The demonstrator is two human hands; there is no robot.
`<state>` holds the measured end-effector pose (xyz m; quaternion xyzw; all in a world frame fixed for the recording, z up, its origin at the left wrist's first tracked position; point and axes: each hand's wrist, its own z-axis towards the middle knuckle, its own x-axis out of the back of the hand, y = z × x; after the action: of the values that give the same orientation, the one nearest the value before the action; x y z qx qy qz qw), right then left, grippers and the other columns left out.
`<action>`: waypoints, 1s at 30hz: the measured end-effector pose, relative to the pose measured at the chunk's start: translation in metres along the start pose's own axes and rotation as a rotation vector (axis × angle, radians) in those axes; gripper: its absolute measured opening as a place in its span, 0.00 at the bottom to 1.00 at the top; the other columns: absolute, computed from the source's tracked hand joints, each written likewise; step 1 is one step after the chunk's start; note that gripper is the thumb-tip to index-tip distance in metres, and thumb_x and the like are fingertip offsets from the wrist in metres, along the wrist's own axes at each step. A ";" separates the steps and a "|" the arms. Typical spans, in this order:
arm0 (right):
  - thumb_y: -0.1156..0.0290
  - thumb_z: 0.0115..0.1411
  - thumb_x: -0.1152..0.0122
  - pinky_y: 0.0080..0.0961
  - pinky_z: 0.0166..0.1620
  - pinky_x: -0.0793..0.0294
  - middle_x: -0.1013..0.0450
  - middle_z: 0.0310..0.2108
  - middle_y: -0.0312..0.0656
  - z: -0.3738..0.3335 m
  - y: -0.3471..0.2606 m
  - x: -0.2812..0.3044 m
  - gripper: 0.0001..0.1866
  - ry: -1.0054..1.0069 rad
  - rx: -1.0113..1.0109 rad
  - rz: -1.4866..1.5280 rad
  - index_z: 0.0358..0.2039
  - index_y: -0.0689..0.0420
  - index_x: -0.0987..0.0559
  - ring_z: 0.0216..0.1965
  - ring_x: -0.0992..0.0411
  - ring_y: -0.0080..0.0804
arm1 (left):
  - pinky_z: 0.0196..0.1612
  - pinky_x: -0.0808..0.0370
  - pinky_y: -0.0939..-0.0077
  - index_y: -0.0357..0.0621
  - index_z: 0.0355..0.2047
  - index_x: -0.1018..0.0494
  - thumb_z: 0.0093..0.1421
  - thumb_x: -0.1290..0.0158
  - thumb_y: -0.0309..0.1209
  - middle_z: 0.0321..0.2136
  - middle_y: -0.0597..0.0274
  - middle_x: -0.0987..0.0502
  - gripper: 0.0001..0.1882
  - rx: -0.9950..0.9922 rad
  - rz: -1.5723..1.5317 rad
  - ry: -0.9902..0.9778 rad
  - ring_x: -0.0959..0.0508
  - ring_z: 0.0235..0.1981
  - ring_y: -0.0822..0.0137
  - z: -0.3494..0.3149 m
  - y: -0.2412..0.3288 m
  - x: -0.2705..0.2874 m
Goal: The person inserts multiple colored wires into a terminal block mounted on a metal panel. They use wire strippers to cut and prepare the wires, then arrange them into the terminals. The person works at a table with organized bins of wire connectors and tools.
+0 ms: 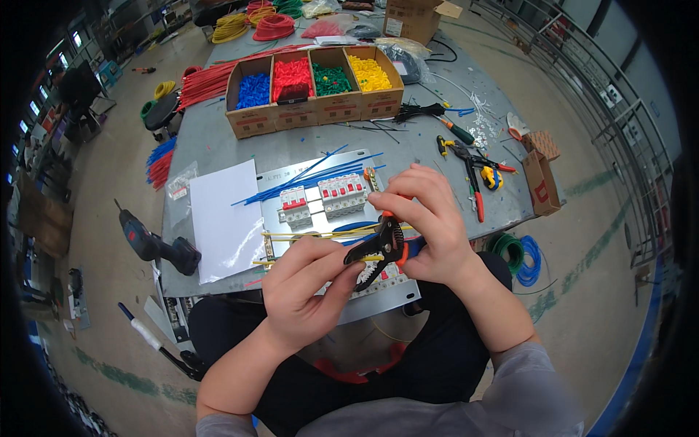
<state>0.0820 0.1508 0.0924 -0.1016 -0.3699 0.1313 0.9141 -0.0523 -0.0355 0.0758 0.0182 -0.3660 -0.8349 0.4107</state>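
My right hand (435, 229) grips a black wire stripper (386, 239) with orange on its handles. In its jaws lies the end of a yellow wire (373, 258). My left hand (306, 284) pinches that wire close to the jaws. Beneath both hands is a metal mounting plate (353, 313) at the table's front edge. It carries a small row of circuit breakers (294, 206) and a longer row (342, 194) with red switches. Blue wires (306, 178) lie loose across the plate's far part. More yellow wires pass behind my fingers, and my hands hide part of the lower breakers.
Farther back, a divided cardboard box (251, 122) holds blue, red, green and yellow caps. White paper (227, 226) and a cordless drill (156, 240) are at left. Pliers (473, 178), a yellow tape measure (492, 179) and a small carton (542, 186) are at right.
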 end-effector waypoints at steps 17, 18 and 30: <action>0.79 0.37 0.32 0.47 0.60 0.31 0.25 0.47 0.44 -0.010 0.007 -0.003 0.35 -0.012 -0.057 0.139 0.52 0.57 0.19 0.52 0.27 0.50 | 0.32 0.26 0.73 0.31 0.41 0.19 0.57 0.35 0.15 0.34 0.52 0.19 0.11 -0.022 -0.020 -0.031 0.20 0.30 0.62 0.004 0.000 -0.007; 0.79 0.37 0.32 0.47 0.60 0.31 0.25 0.47 0.44 -0.010 0.008 -0.003 0.35 -0.009 -0.053 0.135 0.52 0.56 0.19 0.52 0.27 0.50 | 0.32 0.26 0.74 0.31 0.41 0.19 0.57 0.35 0.15 0.34 0.52 0.19 0.11 -0.020 -0.024 -0.033 0.20 0.30 0.62 0.005 0.000 -0.007; 0.77 0.37 0.31 0.45 0.56 0.28 0.25 0.44 0.44 -0.014 0.012 0.003 0.32 0.031 -0.010 0.039 0.50 0.56 0.17 0.48 0.26 0.48 | 0.32 0.26 0.76 0.29 0.40 0.21 0.56 0.37 0.13 0.34 0.52 0.20 0.11 0.002 -0.071 -0.050 0.22 0.29 0.65 0.007 0.002 -0.010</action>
<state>0.0920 0.1612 0.0807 -0.1155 -0.3542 0.1459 0.9165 -0.0465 -0.0257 0.0795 0.0109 -0.3761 -0.8488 0.3714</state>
